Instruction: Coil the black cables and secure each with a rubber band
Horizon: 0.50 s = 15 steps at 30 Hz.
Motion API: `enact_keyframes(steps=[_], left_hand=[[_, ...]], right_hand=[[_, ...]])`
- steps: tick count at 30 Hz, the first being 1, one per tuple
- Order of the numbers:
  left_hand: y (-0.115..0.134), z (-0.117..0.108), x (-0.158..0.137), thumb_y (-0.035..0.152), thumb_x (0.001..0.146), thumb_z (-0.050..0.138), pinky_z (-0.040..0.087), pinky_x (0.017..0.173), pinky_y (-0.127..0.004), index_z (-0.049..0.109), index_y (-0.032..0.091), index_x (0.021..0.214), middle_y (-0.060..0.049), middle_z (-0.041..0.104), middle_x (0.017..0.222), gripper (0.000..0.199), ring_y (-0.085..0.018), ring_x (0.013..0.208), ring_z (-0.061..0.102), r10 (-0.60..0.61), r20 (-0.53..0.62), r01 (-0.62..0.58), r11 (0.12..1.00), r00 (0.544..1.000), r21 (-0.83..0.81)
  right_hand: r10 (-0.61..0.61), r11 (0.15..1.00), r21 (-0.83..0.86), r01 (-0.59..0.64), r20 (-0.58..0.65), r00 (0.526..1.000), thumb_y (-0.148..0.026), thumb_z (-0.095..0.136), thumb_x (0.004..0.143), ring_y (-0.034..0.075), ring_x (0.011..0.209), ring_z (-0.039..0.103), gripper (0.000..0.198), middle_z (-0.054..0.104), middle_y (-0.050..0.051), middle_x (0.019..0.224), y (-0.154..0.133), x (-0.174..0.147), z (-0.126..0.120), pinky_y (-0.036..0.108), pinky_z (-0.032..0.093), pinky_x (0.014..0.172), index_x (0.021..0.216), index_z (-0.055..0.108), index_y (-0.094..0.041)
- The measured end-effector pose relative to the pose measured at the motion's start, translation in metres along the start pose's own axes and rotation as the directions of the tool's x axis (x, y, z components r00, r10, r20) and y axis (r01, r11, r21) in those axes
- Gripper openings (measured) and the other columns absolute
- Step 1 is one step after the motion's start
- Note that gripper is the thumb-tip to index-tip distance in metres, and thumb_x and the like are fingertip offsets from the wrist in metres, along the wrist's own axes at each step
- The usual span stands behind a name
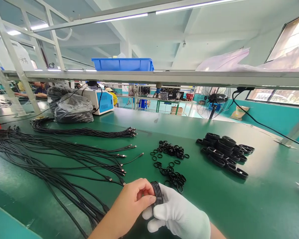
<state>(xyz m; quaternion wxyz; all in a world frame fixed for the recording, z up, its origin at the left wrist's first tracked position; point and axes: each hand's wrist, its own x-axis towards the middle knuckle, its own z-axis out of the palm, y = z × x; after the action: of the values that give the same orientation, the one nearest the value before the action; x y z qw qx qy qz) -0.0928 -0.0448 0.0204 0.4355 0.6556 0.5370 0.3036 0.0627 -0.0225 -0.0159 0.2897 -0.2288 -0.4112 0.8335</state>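
Between my two hands is a black cable (157, 192) wound into a tight coil. My bare left hand (137, 199) grips the coil's left side with thumb and fingers. From the right, my right hand (176, 210), in a white glove, is closed round the same coil. Just beyond the hands lie loose small black rings (173, 176), with a second pile of black rings (173, 149) farther back. Long straight black cables (84, 156) with metal plugs spread over the table to the left of my left hand. Coiled black cables (224, 149) are stacked at the right.
The green table (214, 205) runs under everything. A bundle of cables (89, 132), bagged goods (73, 108) and a white-and-blue machine (99, 99) stand at the back left. Overhead, a shelf (174, 78) carries a blue bin (122, 64). A power cord (266, 124) hangs at the right.
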Motion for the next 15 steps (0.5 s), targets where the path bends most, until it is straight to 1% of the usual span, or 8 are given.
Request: enact_keyframes(steps=[3, 6, 7, 9, 11, 13, 14, 15], left_hand=[[0.001, 0.001, -0.001, 0.02, 0.076, 0.05, 0.032, 0.06, -0.022, 0.054, 0.019, 0.066, 0.005, 0.049, 0.069, 0.011, -0.012, 0.066, 0.043, 0.043, 0.012, -0.044, 0.996, 0.999, 0.079], [-0.001, -0.004, -0.002, 0.021, 0.078, 0.05, 0.034, 0.063, -0.024, 0.057, 0.019, 0.068, 0.003, 0.052, 0.07, 0.013, -0.014, 0.068, 0.046, 0.047, -0.032, -0.043, 0.993, 0.998, 0.108], [-0.003, -0.008, -0.001, 0.024, 0.08, 0.049, 0.036, 0.065, -0.025, 0.06, 0.02, 0.073, 0.002, 0.054, 0.073, 0.014, -0.014, 0.07, 0.047, 0.04, -0.057, -0.036, 0.997, 0.998, 0.073], [-0.009, -0.015, 0.001, 0.029, 0.082, 0.049, 0.038, 0.074, -0.027, 0.062, 0.023, 0.095, 0.0, 0.059, 0.088, 0.019, -0.016, 0.08, 0.05, 0.029, -0.064, -0.032, 0.998, 0.997, -0.044], [-0.016, -0.022, 0.005, 0.032, 0.081, 0.054, 0.038, 0.085, -0.031, 0.058, 0.027, 0.113, -0.002, 0.057, 0.108, 0.033, -0.019, 0.095, 0.05, 0.059, 0.041, -0.051, 0.984, 0.997, -0.173], [-0.024, -0.025, 0.009, 0.033, 0.076, 0.061, 0.037, 0.09, -0.033, 0.058, 0.027, 0.116, -0.004, 0.056, 0.116, 0.04, -0.022, 0.103, 0.048, 0.136, 0.166, -0.082, 0.951, 0.977, -0.298], [-0.027, -0.025, 0.012, 0.035, 0.075, 0.063, 0.037, 0.089, -0.033, 0.061, 0.024, 0.112, -0.005, 0.058, 0.113, 0.039, -0.023, 0.103, 0.049, 0.17, 0.188, -0.097, 0.934, 0.967, -0.345], [-0.03, -0.024, 0.014, 0.036, 0.073, 0.065, 0.038, 0.088, -0.033, 0.063, 0.022, 0.108, -0.005, 0.06, 0.108, 0.037, -0.024, 0.102, 0.05, 0.187, 0.179, -0.11, 0.923, 0.966, -0.369]], right_hand=[[-0.02, 1.0, -0.017, 0.02, 0.007, 1.0, -0.023, 0.078, 0.057, 0.014, 0.076, 0.059, 0.045, 0.058, 0.006, 0.086, 0.002, 0.001, -0.003, 0.025, 0.051, 0.062, 0.096, 0.057, -0.011], [-0.035, 0.999, 0.044, 0.032, 0.084, 0.996, -0.023, 0.073, 0.064, 0.013, 0.074, 0.061, 0.039, 0.06, 0.006, 0.084, 0.002, -0.002, -0.006, 0.023, 0.051, 0.061, 0.097, 0.058, -0.01], [-0.032, 0.995, 0.093, 0.02, 0.129, 0.991, -0.024, 0.07, 0.066, 0.014, 0.075, 0.062, 0.04, 0.061, 0.007, 0.087, 0.002, -0.003, -0.006, 0.024, 0.052, 0.062, 0.101, 0.057, -0.01], [-0.008, 0.98, 0.193, -0.038, 0.23, 0.973, -0.028, 0.062, 0.072, 0.016, 0.079, 0.064, 0.043, 0.062, 0.01, 0.096, 0.001, -0.006, -0.006, 0.025, 0.052, 0.064, 0.11, 0.055, -0.01], [0.033, 0.961, 0.249, -0.118, 0.32, 0.947, -0.034, 0.053, 0.076, 0.017, 0.081, 0.065, 0.046, 0.062, 0.012, 0.1, 0.002, -0.009, -0.007, 0.026, 0.051, 0.068, 0.114, 0.053, -0.009], [0.091, 0.949, 0.251, -0.192, 0.366, 0.926, -0.04, 0.045, 0.078, 0.016, 0.079, 0.065, 0.048, 0.063, 0.013, 0.097, 0.005, -0.009, -0.007, 0.024, 0.049, 0.07, 0.11, 0.055, -0.005], [0.102, 0.95, 0.244, -0.197, 0.356, 0.929, -0.042, 0.044, 0.079, 0.015, 0.078, 0.064, 0.049, 0.063, 0.013, 0.096, 0.007, -0.008, -0.008, 0.023, 0.049, 0.07, 0.108, 0.056, -0.004], [0.093, 0.958, 0.23, -0.173, 0.322, 0.942, -0.043, 0.043, 0.08, 0.015, 0.076, 0.064, 0.048, 0.062, 0.013, 0.097, 0.009, -0.007, -0.008, 0.024, 0.05, 0.068, 0.107, 0.056, -0.005]])
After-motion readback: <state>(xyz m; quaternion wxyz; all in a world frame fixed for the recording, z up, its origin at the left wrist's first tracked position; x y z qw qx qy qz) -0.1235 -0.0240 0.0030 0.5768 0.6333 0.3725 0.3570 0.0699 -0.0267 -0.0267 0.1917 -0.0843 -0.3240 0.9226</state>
